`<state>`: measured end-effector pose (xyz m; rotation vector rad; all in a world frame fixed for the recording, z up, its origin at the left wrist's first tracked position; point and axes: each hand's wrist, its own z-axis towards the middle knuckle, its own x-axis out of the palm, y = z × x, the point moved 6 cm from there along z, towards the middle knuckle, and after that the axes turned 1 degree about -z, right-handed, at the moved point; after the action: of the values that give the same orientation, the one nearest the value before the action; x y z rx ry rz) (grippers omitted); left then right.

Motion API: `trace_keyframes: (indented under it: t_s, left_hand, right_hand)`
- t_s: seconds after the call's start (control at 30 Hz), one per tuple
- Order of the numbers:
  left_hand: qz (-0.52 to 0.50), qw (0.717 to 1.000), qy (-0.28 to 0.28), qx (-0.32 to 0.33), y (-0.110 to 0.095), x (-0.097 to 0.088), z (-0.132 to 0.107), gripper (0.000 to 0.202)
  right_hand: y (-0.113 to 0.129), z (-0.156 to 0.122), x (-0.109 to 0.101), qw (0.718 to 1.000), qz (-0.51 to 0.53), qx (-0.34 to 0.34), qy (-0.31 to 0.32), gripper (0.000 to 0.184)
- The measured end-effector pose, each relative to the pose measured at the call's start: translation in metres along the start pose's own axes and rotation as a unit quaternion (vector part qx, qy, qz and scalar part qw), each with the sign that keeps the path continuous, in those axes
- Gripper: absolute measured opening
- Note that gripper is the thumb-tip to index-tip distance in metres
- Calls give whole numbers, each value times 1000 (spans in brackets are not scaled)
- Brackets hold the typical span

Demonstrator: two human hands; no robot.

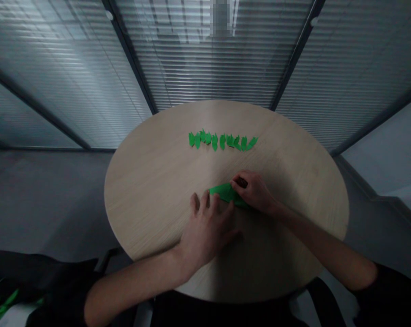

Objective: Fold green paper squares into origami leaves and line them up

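Roughly a dozen folded green paper pieces (222,141) lie completed in a row at upper centre of the round wooden tabletop (147,204), while one unfinished green paper strip (227,194) remains at lower centre, clamped by the right hand (255,190) and touched by the spread fingers of the left hand (207,231).

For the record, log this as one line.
left hand: on green folded paper | right hand: gripping its right end | row of small green paper folds on pale round wooden table
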<state>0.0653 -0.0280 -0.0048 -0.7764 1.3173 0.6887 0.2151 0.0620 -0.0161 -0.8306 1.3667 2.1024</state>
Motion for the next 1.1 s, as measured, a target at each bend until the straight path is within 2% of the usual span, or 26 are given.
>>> trace_keyframes:
  t_s: [0.47,0.63,0.77,0.87,0.93,1.0,1.07,1.1]
  left_hand:
    - [-44,999,4,-8,2,-1,-4,63]
    - [-56,998,-8,-8,4,-2,-6,63]
    - [-66,997,-45,6,4,-4,-7,62]
    - [-71,991,-106,29,10,-8,-4,53]
    - [-116,979,-163,37,20,-14,0,47]
    - [-218,955,-199,29,33,-20,6,50]
    - [-336,923,-189,-18,49,-18,15,49]
    - [-397,902,-166,-48,55,-15,20,46]
  right_hand:
    - [-1,1,1,999,27,26,8,13]
    - [-7,-1,2,997,60,49,4,18]
    - [-9,-3,-2,984,148,101,-12,26]
    - [-4,-4,-7,972,201,123,-18,29]
    - [-1,-5,-12,965,226,130,-29,29]
    - [1,-6,-15,956,253,144,-32,29]
    - [3,-8,-14,942,293,161,-20,31]
    - [3,-9,-14,934,313,170,-17,32]
